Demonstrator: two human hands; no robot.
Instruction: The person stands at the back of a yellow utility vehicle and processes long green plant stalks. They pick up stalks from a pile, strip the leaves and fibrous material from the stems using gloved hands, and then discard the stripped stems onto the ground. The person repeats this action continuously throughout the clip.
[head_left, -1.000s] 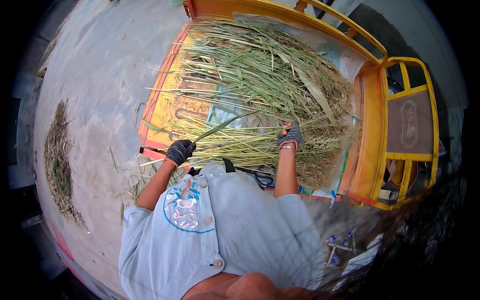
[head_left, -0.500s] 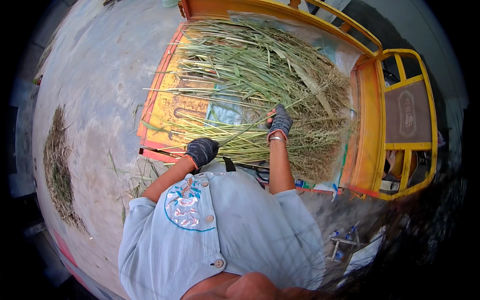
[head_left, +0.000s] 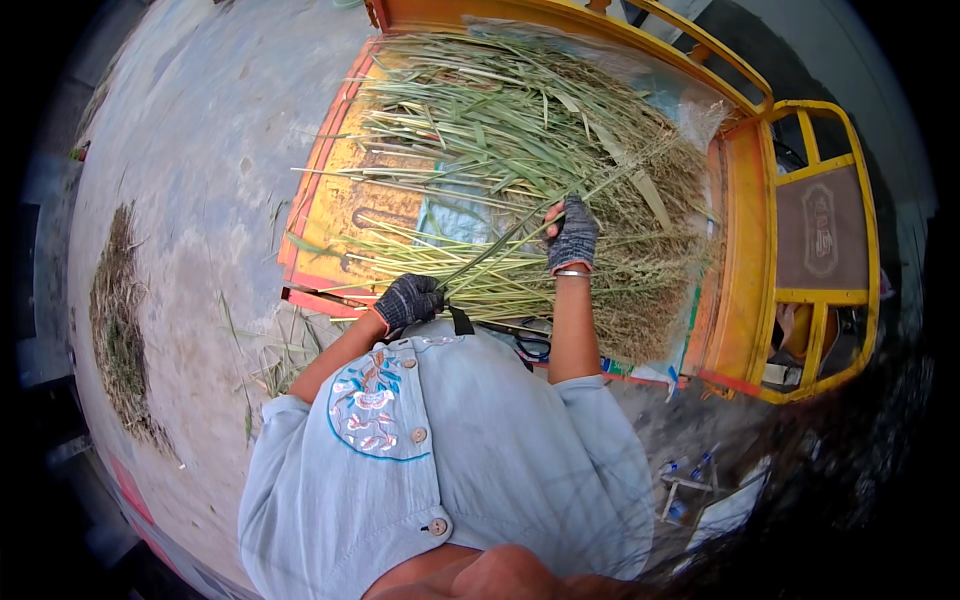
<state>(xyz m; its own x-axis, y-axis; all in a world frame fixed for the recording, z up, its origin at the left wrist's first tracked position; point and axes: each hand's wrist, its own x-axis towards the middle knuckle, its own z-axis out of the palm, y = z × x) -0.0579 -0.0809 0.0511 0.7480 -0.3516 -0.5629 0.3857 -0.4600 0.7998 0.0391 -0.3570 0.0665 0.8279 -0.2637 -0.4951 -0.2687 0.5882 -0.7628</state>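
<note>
Both my hands wear dark grey knitted gloves. My left hand (head_left: 409, 300) is closed on the lower end of a long green stalk (head_left: 497, 246), close to my body. The stalk slants up and to the right into my right hand (head_left: 573, 237), whose fingers are wrapped round it; bare fingertips show. Under my hands lies a loose layer of pale cut stalks (head_left: 480, 280) with feathery seed heads on the right. Beyond it spreads a thicker pile of green stalks (head_left: 500, 130). Scissors with dark handles (head_left: 533, 345) lie partly hidden near my waist.
The stalks rest on the yellow, rusty bed (head_left: 385, 205) of a cargo cart with orange-red edges. A yellow rail frame with a brown backrest (head_left: 822, 230) stands at the right. A heap of dry plant trimmings (head_left: 120, 330) lies on the concrete floor at left.
My right hand has shifted slightly up and right along the stalk, and my left hand a little right. More of the scissors shows near my waist.
</note>
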